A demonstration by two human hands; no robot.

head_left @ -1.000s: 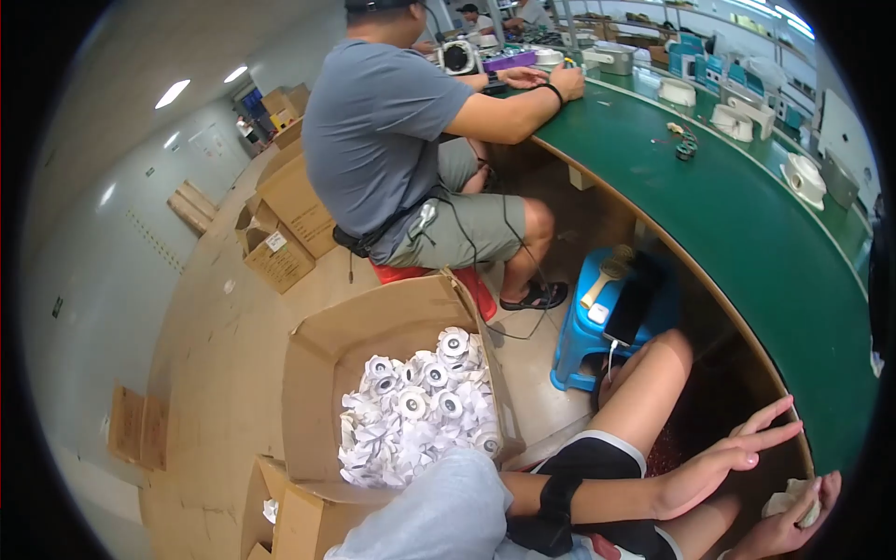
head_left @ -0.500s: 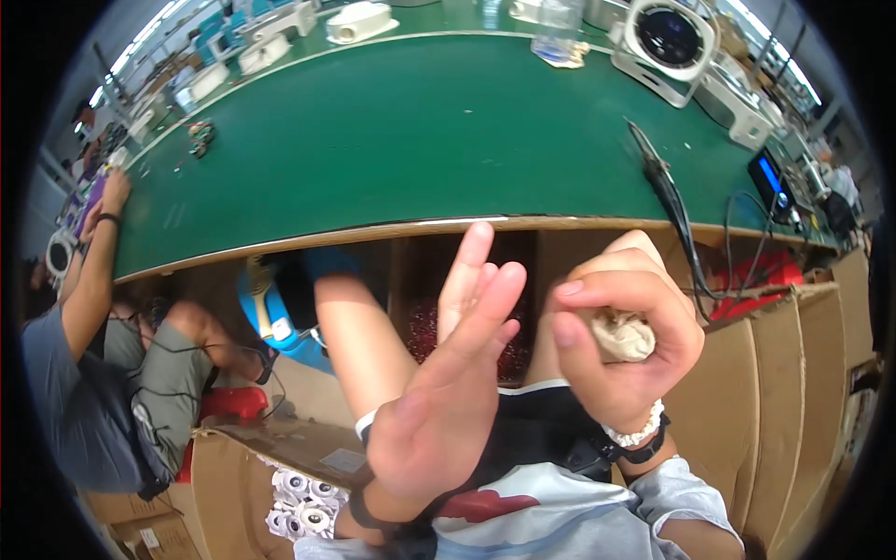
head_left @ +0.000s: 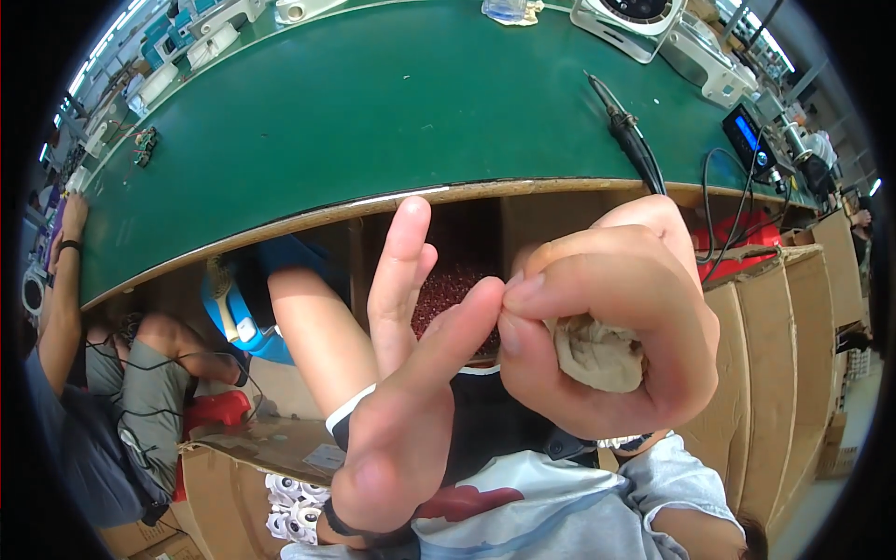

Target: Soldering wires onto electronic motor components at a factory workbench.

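My left hand [head_left: 397, 420] is raised in front of my lap, fingers stretched out and apart. One of its fingertips touches the pinched thumb and fingertip of my right hand [head_left: 686, 345]. Whether anything small lies in that pinch cannot be made out. A crumpled cream-coloured wad [head_left: 602, 355], like cloth or tissue, sits in the curled palm of my right hand. Both hands are above my knees, just in front of the table edge.
A soldering iron [head_left: 621, 121] lies on the green table [head_left: 327, 121], near a station with a blue screen [head_left: 747, 135]. Cardboard boxes [head_left: 765, 317] stand at right; white round parts [head_left: 297, 513] fill one at lower left. A seated co-worker [head_left: 84, 411] is at far left.
My hands have come together: the right hand moved left and nearer, its fingertips now touching a left fingertip. The view has shifted, so the table sits higher and further left.
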